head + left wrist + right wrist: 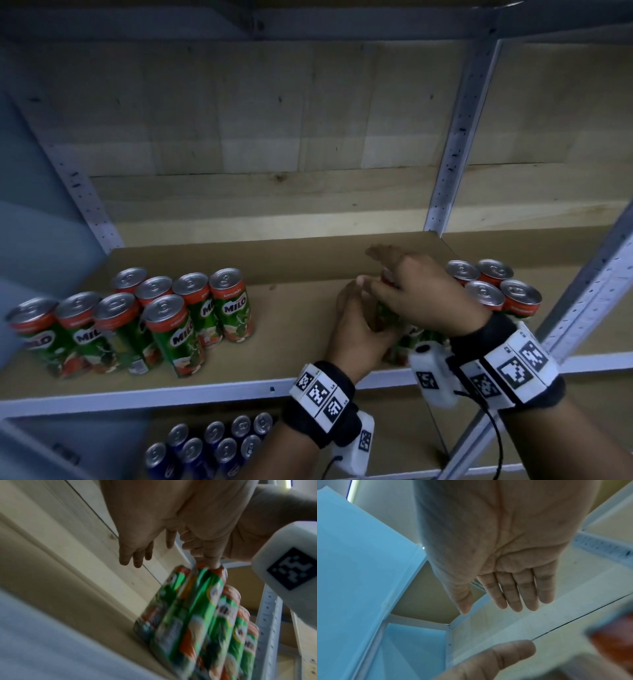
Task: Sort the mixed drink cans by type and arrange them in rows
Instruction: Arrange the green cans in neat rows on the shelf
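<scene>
Both hands (394, 305) apparently flat-fingered against half-hidden, blurred Milo cans (197, 615), nothing pinched.

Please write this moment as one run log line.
left hand open beside right Milo cans | right hand open over them | blue cans below

shelf (267, 270): brown board, white metal frame | lower left: Milo cans (144, 318) upright, clustered | right: more Milo cans (493, 287) | lower shelf, bottom: blue cans (212, 445)
</scene>
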